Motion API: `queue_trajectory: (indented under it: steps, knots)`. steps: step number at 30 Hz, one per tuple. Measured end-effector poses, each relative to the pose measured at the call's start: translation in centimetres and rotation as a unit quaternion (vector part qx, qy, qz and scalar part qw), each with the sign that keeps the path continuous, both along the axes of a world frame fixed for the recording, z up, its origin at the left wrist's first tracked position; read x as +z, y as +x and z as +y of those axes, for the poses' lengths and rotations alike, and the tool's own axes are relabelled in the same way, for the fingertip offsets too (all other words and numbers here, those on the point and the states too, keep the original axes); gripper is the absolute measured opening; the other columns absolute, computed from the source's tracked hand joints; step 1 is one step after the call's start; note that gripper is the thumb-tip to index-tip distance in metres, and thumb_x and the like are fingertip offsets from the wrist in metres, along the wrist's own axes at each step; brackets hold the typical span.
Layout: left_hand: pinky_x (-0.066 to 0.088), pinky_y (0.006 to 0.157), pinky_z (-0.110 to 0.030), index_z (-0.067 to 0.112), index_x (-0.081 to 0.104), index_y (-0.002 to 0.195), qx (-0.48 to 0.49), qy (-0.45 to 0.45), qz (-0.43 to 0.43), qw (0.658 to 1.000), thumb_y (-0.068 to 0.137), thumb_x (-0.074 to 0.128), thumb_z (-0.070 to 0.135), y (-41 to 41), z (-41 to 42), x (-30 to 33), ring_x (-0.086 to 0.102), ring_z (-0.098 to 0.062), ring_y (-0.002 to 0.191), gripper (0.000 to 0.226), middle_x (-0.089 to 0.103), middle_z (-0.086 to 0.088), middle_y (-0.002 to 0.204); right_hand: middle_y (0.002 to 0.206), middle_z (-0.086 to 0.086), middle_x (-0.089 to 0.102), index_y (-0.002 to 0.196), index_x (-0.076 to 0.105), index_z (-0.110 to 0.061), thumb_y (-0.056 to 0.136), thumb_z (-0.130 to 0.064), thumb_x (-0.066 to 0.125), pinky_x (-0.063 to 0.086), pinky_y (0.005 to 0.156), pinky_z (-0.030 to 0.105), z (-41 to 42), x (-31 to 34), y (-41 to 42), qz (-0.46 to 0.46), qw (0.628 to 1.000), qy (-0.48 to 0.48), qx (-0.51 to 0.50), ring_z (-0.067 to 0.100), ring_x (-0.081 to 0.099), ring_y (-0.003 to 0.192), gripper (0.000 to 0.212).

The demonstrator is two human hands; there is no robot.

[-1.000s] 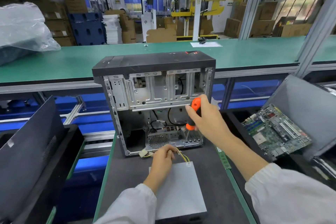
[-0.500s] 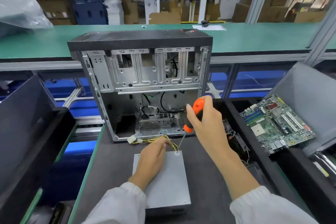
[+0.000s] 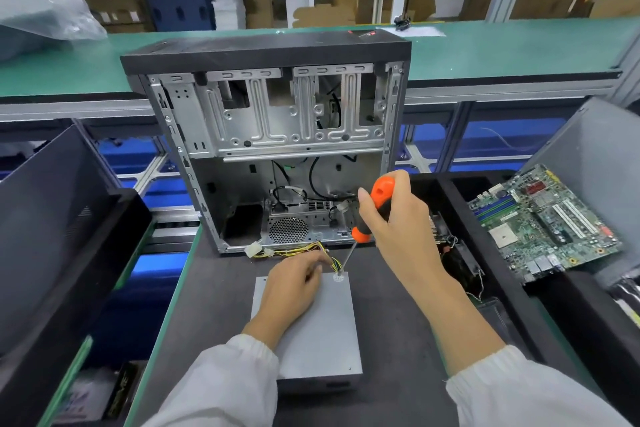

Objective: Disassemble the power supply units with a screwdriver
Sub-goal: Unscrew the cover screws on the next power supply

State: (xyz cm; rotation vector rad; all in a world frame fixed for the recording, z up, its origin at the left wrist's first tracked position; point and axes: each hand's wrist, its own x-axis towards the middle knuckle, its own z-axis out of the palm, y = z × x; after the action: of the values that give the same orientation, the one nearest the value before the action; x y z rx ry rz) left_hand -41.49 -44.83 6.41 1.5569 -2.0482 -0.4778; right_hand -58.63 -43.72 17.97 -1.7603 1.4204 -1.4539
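Note:
A grey power supply unit lies flat on the dark mat in front of me, its yellow cable bundle leading off its far edge. My left hand rests on the unit's top with its fingers curled near the cables. My right hand grips an orange and black screwdriver. The thin shaft slants down and its tip sits on a white round spot at the unit's far right corner.
An opened computer case stands upright just beyond the unit. A green motherboard lies in a grey bin on the right. Dark bins stand on the left. A green workbench runs behind.
The screwdriver has come down from in front of the case, and its tip now sits on the unit's far right corner. My left hand stays on the unit near the cables.

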Motion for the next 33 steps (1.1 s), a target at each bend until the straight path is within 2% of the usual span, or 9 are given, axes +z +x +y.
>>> queue_trajectory:
  steps: [5, 8, 12, 13, 16, 18, 22, 28, 33]
  knots:
    - [0.027, 0.052, -0.008, 0.040, 0.069, 0.098, 0.003, 0.001, -0.013, 1.000, 0.088, 0.053, 0.012, 0.0, 0.1, 0.3, 0.050, 0.018, 0.071, 0.033, 0.049, 0.049, 0.071, 0.064, 0.000, 0.044, 0.088, 0.041, -0.007, 0.094, -0.021, 0.058, 0.046, 0.042, 0.015, 0.0, -0.1, -0.2, 0.006, 1.000, -0.015, -0.007, 0.006, 0.051, 0.048, 0.023]
    - [0.032, 0.057, -0.005, 0.040, 0.071, 0.099, 0.001, 0.005, -0.009, 1.000, 0.087, 0.053, 0.011, 0.0, 0.1, 0.1, 0.052, 0.015, 0.073, 0.036, 0.054, 0.040, 0.067, 0.062, 0.001, 0.044, 0.086, 0.041, -0.007, 0.094, -0.019, 0.058, 0.035, 0.041, 0.004, 0.2, -0.2, -0.3, 0.018, 0.999, -0.029, -0.015, 0.001, 0.050, 0.048, 0.022]
    - [0.032, 0.066, -0.001, 0.036, 0.072, 0.104, -0.030, 0.002, -0.009, 1.000, 0.087, 0.053, 0.008, -0.1, 0.0, -0.1, 0.056, 0.005, 0.085, 0.038, 0.068, 0.025, 0.094, 0.062, 0.000, 0.043, 0.086, 0.040, -0.008, 0.094, -0.022, 0.058, 0.043, 0.043, 0.011, 0.1, -0.1, -0.1, 0.017, 1.000, -0.022, -0.004, 0.008, 0.051, 0.049, 0.024]
    - [0.031, 0.066, -0.001, 0.036, 0.072, 0.104, -0.033, 0.004, -0.009, 0.999, 0.087, 0.053, 0.008, -0.1, 0.1, -0.1, 0.054, 0.009, 0.083, 0.038, 0.068, 0.025, 0.094, 0.063, 0.000, 0.043, 0.087, 0.040, -0.008, 0.094, -0.024, 0.058, 0.045, 0.043, 0.015, 0.0, -0.1, 0.0, 0.025, 1.000, -0.019, -0.001, 0.013, 0.052, 0.052, 0.025]
    - [0.031, 0.057, -0.003, 0.036, 0.072, 0.103, -0.029, 0.009, 0.000, 1.000, 0.087, 0.055, 0.009, -0.1, 0.2, 0.1, 0.050, 0.018, 0.069, 0.036, 0.057, 0.034, 0.066, 0.064, -0.002, 0.045, 0.090, 0.039, -0.010, 0.093, -0.036, 0.056, 0.045, 0.051, 0.029, -0.6, 0.4, 0.6, 0.123, 0.992, -0.034, -0.019, 0.018, 0.051, 0.058, 0.031]
    - [0.032, 0.054, -0.004, 0.035, 0.071, 0.102, -0.027, 0.011, 0.009, 1.000, 0.088, 0.055, 0.009, -0.1, 0.3, 0.3, 0.049, 0.016, 0.063, 0.033, 0.053, 0.038, 0.063, 0.065, -0.005, 0.044, 0.090, 0.036, -0.012, 0.091, -0.042, 0.056, 0.045, 0.055, 0.034, -1.0, 1.0, 1.3, 0.173, 0.984, -0.041, -0.021, 0.022, 0.051, 0.061, 0.036]
    - [0.031, 0.051, -0.011, 0.034, 0.070, 0.101, -0.029, 0.019, 0.016, 0.999, 0.089, 0.055, 0.010, -0.1, 0.3, 0.5, 0.049, 0.001, 0.056, 0.031, 0.050, 0.026, 0.056, 0.075, 0.001, 0.050, 0.092, 0.032, -0.018, 0.089, -0.049, 0.058, 0.041, 0.056, 0.033, -2.0, 1.8, 2.6, 0.252, 0.967, -0.025, -0.035, 0.028, 0.053, 0.068, 0.041]
    - [0.030, 0.049, -0.014, 0.035, 0.069, 0.102, -0.031, 0.019, 0.017, 0.999, 0.089, 0.055, 0.013, 0.0, 0.2, 0.3, 0.048, -0.004, 0.055, 0.029, 0.043, 0.011, 0.049, 0.075, 0.001, 0.050, 0.090, 0.033, -0.023, 0.086, -0.061, 0.053, 0.033, 0.058, 0.030, -2.3, 3.4, 2.9, 0.394, 0.913, -0.023, -0.106, 0.027, 0.052, 0.072, 0.043]
    - [0.033, 0.052, -0.015, 0.036, 0.068, 0.100, -0.029, 0.019, 0.025, 0.999, 0.086, 0.056, 0.013, 0.2, 0.1, 0.1, 0.048, -0.007, 0.055, 0.029, 0.043, 0.012, 0.050, 0.081, -0.002, 0.051, 0.083, 0.040, -0.020, 0.084, -0.052, 0.062, 0.038, 0.065, 0.033, -2.7, 5.3, 1.5, 0.388, 0.919, 0.076, -0.001, 0.025, 0.052, 0.084, 0.038]
